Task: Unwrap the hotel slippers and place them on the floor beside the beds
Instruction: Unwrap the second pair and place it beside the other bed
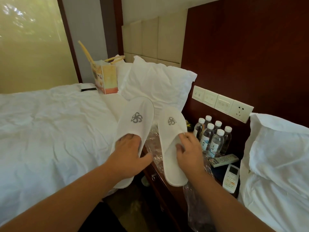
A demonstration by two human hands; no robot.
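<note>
I hold two white hotel slippers with grey logos in the air above the gap between the beds. My left hand (129, 152) grips the left slipper (135, 121) at its opening, thumb out to the side. My right hand (188, 152) pinches the right slipper (172, 141) at the edge of its upper. Both slippers are bare of wrapping, toes pointing away from me. Crumpled clear plastic wrap (154, 148) lies on the nightstand under them, and more of it hangs off the front edge.
A dark wooden nightstand (160, 183) stands between the left bed (50, 131) and the right bed (275, 164). It carries several water bottles (212, 136) and two remotes (231, 177). A paper bag (104, 76) sits by the pillow (155, 82). Dark floor (132, 203) shows below.
</note>
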